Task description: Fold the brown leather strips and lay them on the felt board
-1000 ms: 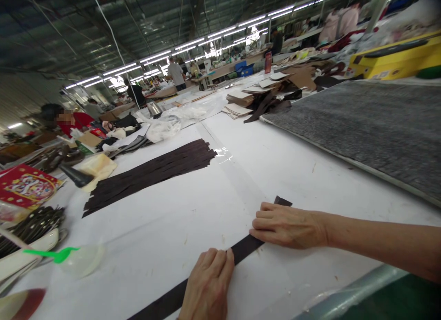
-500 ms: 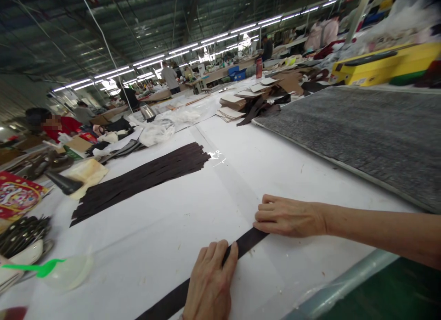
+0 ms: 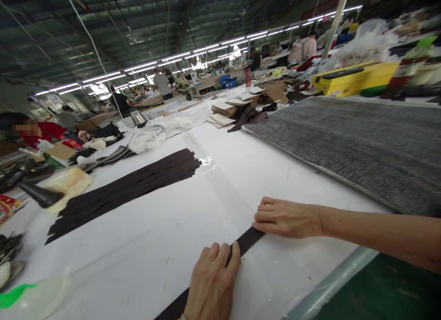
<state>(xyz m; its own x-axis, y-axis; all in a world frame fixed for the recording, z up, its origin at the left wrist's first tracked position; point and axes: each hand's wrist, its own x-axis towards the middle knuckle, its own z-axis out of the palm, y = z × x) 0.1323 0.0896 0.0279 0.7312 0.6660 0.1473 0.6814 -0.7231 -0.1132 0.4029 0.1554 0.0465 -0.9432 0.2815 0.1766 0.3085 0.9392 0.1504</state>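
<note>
A narrow dark brown strip [image 3: 248,241], leather-like, lies slantwise across the white table [image 3: 155,246]. My left hand [image 3: 214,281] is closed over its middle part, with the thumb and fingers along the strip's edges. Farther up, my right hand [image 3: 284,217] has its fingers curled at the strip's far end, which is hidden under them. Beyond my left hand, many similar dark strips [image 3: 127,187] are laid side by side in a flat bundle.
A grey textured board [image 3: 347,141] takes up the right of the table, with a yellow box [image 3: 339,81] behind it. Stacked pale cards [image 3: 223,109] stand at the back. To the left are a black-handled tool [image 3: 41,194] and a clear bowl with something green [image 3: 17,294]. A person in red [image 3: 48,131] is far left.
The view has turned a little to the right, so the table's things appear shifted left. Both hands stay on the strip in nearly the same place.
</note>
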